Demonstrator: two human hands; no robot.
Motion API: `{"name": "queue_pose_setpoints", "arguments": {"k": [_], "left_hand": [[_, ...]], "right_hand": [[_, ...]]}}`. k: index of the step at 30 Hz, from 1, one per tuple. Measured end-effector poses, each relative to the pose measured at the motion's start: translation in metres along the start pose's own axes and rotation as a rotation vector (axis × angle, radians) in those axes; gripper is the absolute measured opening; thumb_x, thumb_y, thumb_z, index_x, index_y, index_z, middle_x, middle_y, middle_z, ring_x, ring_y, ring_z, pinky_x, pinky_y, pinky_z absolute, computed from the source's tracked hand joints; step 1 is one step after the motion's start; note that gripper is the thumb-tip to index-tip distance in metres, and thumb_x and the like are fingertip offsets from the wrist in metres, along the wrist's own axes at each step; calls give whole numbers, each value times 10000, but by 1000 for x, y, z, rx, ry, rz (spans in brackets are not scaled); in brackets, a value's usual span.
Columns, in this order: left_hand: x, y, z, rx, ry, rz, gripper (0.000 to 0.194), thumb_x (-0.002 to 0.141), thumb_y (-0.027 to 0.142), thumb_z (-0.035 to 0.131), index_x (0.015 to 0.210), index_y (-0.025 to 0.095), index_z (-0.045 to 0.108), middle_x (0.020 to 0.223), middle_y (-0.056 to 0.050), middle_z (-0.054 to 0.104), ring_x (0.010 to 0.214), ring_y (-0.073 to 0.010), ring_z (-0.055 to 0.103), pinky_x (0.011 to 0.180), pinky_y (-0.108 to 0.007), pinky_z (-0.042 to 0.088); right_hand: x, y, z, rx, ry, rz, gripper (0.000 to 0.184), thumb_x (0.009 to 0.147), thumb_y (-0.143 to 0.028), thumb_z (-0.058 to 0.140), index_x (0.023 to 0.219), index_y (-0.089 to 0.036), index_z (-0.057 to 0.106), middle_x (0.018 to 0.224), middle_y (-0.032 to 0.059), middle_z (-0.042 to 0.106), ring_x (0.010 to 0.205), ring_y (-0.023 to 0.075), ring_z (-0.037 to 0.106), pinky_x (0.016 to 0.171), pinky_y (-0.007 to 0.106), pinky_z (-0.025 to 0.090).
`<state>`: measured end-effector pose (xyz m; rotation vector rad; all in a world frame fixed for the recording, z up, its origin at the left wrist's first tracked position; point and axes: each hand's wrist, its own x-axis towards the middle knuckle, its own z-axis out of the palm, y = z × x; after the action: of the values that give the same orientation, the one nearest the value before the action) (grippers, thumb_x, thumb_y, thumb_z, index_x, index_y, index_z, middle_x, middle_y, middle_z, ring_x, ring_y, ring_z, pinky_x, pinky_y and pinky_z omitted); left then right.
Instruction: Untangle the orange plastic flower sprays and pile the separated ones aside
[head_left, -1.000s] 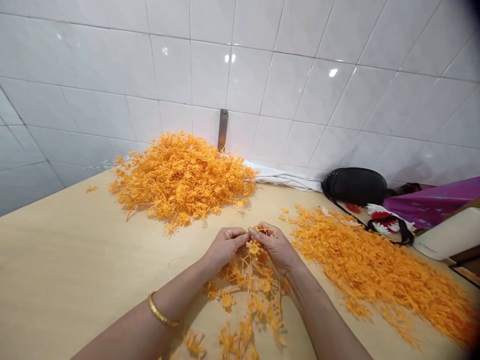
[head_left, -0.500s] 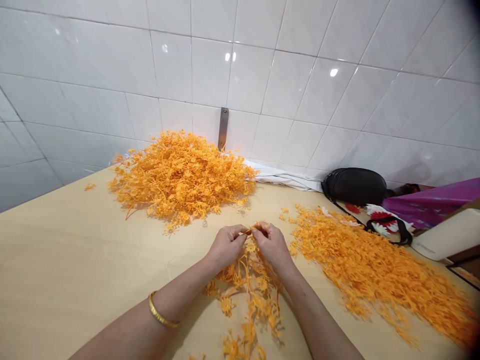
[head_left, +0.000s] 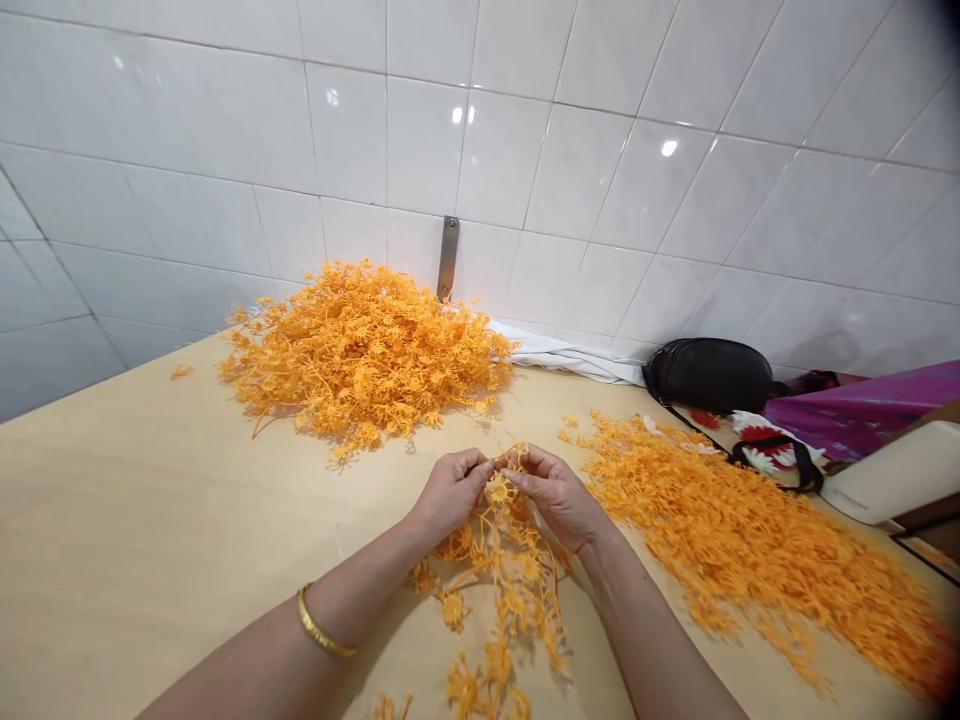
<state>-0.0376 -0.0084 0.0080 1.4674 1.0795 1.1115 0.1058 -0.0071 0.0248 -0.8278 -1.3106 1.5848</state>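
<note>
An orange plastic flower spray [head_left: 516,602] with small blossoms hangs from my hands, its lower branches spread over the table toward me. My left hand [head_left: 448,496] pinches the top of it between thumb and forefinger. Close beside that, the thumb and fingers of my right hand [head_left: 561,498] are at the spray's upper tip, around a small orange piece. Exactly what lies between the right fingertips is partly hidden. A gold bangle [head_left: 321,628] circles my left forearm.
A tall heap of orange flower sprays [head_left: 367,350] lies at the back left of the pale table [head_left: 187,530]. Loose orange pieces [head_left: 757,540] form a long pile on the right. Behind it are a black bag [head_left: 709,372], purple cloth [head_left: 862,410] and a white object [head_left: 896,475].
My right hand has turned and shifted slightly right, its thumb moving off the left fingertips. The left hand keeps its pinch, almost unmoved.
</note>
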Motion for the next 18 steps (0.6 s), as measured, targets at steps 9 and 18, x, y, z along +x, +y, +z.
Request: {"name": "queue_pose_setpoints", "arguments": {"k": [9,18], "left_hand": [[3,1,-4,81,-185,-63,133,621,181,433,494,162,398,405,62,390,397,-61,377,409,-181,275],[2,5,-5,-34,-138,-110,168,624,229,496,502,159,404,389,70,383,371,-47,356,389,-167,274]], "right_hand": [[9,10,6,188,277,81,218,552,-273,701,555,-166,511,591,-36,532,492,57,414,471,189,314],[8,4,7,272,314,144,256,459,-278,731,579,-162,536,571,-16,569,543,101,516,550,226,372]]}}
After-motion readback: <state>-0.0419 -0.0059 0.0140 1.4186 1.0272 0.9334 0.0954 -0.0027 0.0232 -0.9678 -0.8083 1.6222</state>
